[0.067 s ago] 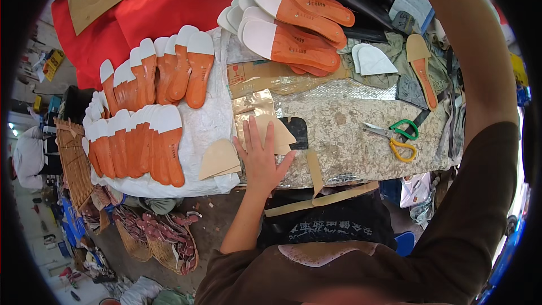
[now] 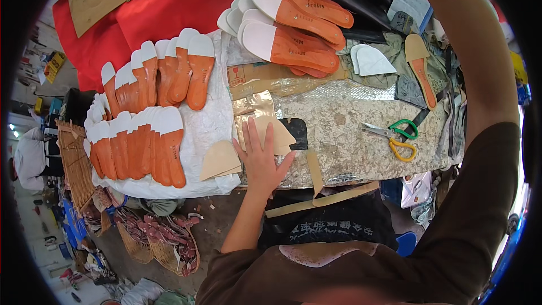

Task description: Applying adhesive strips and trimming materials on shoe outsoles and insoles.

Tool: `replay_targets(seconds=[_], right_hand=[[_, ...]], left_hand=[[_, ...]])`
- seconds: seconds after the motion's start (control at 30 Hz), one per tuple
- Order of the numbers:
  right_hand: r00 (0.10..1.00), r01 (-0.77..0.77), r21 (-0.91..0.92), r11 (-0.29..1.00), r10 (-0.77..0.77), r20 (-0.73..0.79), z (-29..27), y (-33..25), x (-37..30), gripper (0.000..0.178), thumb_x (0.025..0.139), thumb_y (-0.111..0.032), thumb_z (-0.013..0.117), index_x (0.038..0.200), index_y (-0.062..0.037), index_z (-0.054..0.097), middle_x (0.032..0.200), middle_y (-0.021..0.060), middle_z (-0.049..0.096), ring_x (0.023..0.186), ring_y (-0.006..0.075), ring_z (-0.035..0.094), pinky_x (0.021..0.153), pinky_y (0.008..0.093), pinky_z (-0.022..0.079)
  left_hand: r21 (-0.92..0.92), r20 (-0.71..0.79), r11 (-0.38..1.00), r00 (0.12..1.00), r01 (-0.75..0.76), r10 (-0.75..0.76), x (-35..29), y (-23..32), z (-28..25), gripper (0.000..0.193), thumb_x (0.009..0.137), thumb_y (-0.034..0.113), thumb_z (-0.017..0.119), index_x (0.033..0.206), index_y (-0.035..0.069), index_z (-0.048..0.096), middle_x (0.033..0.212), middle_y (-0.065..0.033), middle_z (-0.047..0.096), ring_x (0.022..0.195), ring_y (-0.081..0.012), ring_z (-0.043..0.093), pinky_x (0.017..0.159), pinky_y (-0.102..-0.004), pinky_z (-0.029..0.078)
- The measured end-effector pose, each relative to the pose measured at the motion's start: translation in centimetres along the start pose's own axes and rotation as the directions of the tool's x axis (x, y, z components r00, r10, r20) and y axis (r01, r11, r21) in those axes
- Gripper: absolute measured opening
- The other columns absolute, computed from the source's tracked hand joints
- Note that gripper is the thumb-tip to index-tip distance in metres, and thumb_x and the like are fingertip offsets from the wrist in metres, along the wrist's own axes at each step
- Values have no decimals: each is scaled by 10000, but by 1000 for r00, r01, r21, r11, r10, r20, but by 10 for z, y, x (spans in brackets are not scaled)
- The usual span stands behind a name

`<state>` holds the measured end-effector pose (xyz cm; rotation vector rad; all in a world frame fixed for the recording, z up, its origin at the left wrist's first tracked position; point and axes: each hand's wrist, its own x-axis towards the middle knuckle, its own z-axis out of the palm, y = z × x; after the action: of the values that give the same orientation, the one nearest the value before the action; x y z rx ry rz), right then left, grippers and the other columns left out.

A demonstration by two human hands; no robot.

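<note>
My left hand (image 2: 261, 161) lies flat with its fingers spread over beige toe-shaped pieces (image 2: 282, 137) on the worktable. Under these pieces shows a shiny gold sheet (image 2: 254, 104), and a black patch (image 2: 297, 131) sticks out on their right. Just left of the hand rest more beige toe-shaped pieces (image 2: 220, 160), overlapping. A beige strip (image 2: 314, 172) hangs over the table's near edge, to the right of the hand. My right arm (image 2: 480, 51) reaches up and far past the upper edge, so the right hand is out of the picture.
Scissors (image 2: 395, 135) with green and yellow handles lie on the right of the worn tabletop (image 2: 350, 113). Orange insoles with white toes (image 2: 169, 152) stand in rows on the left; another pile (image 2: 305, 48) lies at the back. A single beige-toed insole (image 2: 420, 70) is at the far right.
</note>
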<state>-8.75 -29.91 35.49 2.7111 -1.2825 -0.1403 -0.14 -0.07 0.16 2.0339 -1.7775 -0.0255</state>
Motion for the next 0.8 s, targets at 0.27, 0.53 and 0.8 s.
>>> replay_targets(seconds=[0.27, 0.53, 0.8], right_hand=[[998, -24, -221, 975, 9, -69, -2, -10, -13, 485, 631, -377, 801, 923, 5, 740, 976, 197, 702, 921, 324, 668, 765, 398, 519], [999, -13, -312, 950, -4, -54, 10, -11, -29, 505, 656, -433, 772, 957, -29, 739, 1003, 170, 704, 968, 304, 671, 789, 405, 534], [1000, -10, -204, 979, 11, 2, 3, 15, -42, 458, 676, -426, 758, 864, -8, 729, 828, 168, 695, 841, 262, 671, 713, 380, 523]], left_hand=[[-35, -188, 826, 816, -562, 547, 164, 67, -21, 678, 841, 464, 643, 1384, 100, 466, 1510, -207, 312, 1420, -352, 263, 1133, -553, 182], [450, -120, 732, 778, -511, 616, 303, 24, 35, 685, 899, 595, 453, 1470, 223, 385, 1549, -140, 288, 1441, -272, 245, 1163, -482, 128], [479, -164, 720, 754, -503, 636, 303, 26, 38, 661, 892, 600, 466, 1453, 253, 411, 1550, -122, 294, 1441, -260, 247, 1170, -483, 105]])
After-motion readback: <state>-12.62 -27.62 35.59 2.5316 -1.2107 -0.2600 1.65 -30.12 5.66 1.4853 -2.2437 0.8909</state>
